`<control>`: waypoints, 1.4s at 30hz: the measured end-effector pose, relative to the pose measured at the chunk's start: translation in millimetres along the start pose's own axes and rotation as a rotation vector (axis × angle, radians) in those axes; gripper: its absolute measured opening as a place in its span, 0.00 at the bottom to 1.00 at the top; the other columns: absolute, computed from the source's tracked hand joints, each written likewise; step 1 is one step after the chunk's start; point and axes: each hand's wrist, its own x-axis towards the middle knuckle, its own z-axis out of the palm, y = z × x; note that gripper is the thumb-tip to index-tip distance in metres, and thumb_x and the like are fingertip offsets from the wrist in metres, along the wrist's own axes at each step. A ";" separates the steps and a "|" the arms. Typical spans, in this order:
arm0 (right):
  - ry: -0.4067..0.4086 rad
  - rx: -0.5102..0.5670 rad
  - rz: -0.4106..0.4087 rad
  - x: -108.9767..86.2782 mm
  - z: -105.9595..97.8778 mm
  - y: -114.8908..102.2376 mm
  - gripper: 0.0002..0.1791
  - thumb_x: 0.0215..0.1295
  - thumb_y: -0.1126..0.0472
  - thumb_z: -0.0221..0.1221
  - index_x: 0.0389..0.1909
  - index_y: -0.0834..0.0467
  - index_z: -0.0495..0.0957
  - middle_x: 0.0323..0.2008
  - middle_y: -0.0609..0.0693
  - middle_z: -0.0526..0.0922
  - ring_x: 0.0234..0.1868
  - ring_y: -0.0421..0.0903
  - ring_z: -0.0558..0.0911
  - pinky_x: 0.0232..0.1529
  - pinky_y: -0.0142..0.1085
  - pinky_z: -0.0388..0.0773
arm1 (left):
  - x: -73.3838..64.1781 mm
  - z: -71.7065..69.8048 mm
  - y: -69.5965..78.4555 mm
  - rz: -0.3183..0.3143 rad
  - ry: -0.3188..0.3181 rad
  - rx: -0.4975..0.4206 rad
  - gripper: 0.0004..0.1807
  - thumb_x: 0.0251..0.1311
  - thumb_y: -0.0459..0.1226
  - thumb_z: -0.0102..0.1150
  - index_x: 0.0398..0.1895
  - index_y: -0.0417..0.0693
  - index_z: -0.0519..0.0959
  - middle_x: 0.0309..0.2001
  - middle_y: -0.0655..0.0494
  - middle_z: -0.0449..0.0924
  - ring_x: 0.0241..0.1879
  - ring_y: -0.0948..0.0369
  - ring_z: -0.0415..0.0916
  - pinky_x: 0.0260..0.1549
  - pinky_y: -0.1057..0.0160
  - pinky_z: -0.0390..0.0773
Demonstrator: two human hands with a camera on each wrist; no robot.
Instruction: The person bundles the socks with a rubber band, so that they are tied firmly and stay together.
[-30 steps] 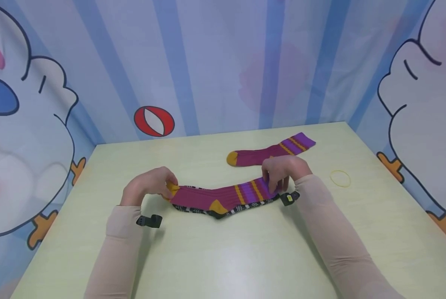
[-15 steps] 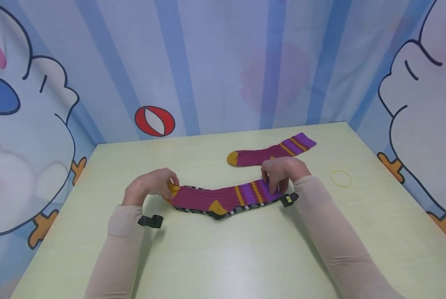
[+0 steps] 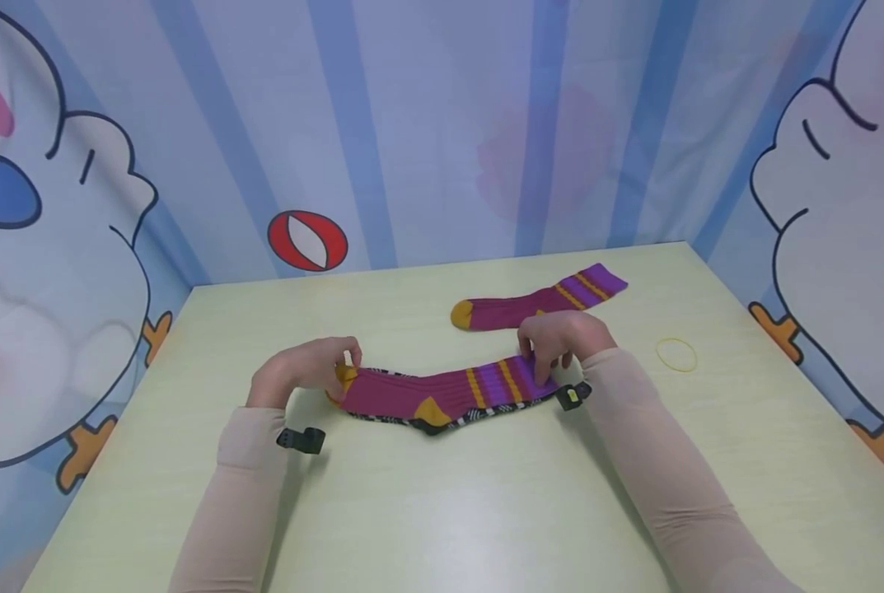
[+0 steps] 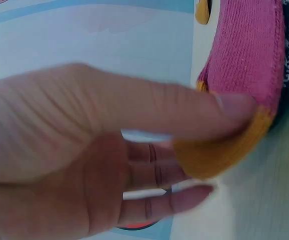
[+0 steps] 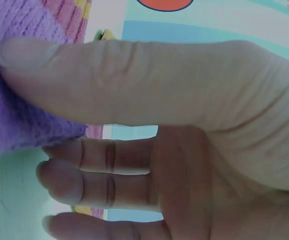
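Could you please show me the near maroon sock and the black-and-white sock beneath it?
Near maroon sock (image 3: 443,389): head view, on its ankle.
Black-and-white sock (image 3: 431,427): head view, on its heel.

Pale table (image 3: 427,511); dark patterned sock (image 3: 432,427) beneath maroon sock (image 3: 404,394); farther striped sock (image 3: 504,313); yellow loop (image 3: 657,352).

A thin yellow ring (image 3: 682,371) lies on a pale table (image 3: 442,511) near a dark pink sock (image 3: 504,311) with a yellow toe, and the striped blue cloth (image 3: 449,123) behind shows a red and white ball (image 3: 308,240) between two big white cartoon animals (image 3: 49,329).
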 end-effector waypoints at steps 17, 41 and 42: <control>0.008 0.004 0.005 1.4 -0.2 -0.3 0.20 0.53 0.65 0.74 0.45 0.60 0.79 0.40 0.52 0.80 0.38 0.49 0.80 0.38 0.41 0.83 | 0.9 2.5 1.4 0.067 0.006 0.042 0.16 0.51 0.25 0.70 0.39 0.48 0.78 0.44 0.51 0.72 0.48 0.51 0.68 0.43 0.54 0.71; -0.019 -0.034 -0.004 -1.3 -1.0 2.0 0.25 0.50 0.64 0.75 0.48 0.58 0.76 0.43 0.51 0.78 0.39 0.47 0.81 0.40 0.43 0.82 | 2.9 3.5 -2.3 -0.016 -0.006 0.032 0.23 0.50 0.29 0.73 0.50 0.45 0.76 0.49 0.49 0.75 0.49 0.50 0.69 0.50 0.49 0.71; -0.020 -0.035 -0.007 -1.4 -1.1 2.0 0.25 0.50 0.64 0.75 0.49 0.58 0.76 0.43 0.51 0.78 0.39 0.47 0.81 0.40 0.43 0.82 | 2.5 3.4 -2.3 -0.015 -0.009 0.031 0.23 0.50 0.30 0.74 0.50 0.46 0.76 0.49 0.48 0.75 0.49 0.50 0.69 0.50 0.49 0.71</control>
